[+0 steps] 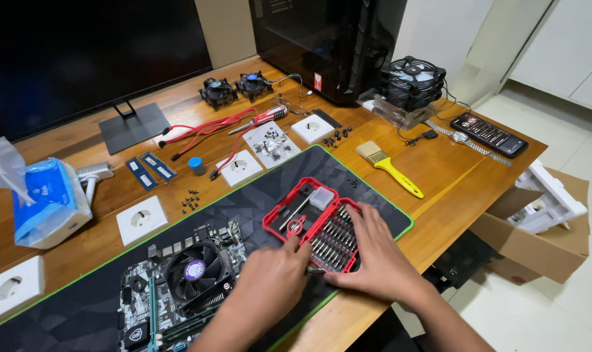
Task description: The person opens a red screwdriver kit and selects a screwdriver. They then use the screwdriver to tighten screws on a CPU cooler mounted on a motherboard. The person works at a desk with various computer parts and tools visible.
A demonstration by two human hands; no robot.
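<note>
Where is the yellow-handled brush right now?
In the head view, the yellow-handled brush lies on the bare wooden table just beyond the right edge of the black desk mat, between the red bit case and the phone.

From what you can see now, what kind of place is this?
Probably a home computer-repair desk: a motherboard lies on a black desk mat, both hands work at a red screwdriver bit set, and a PC case stands behind.
</note>
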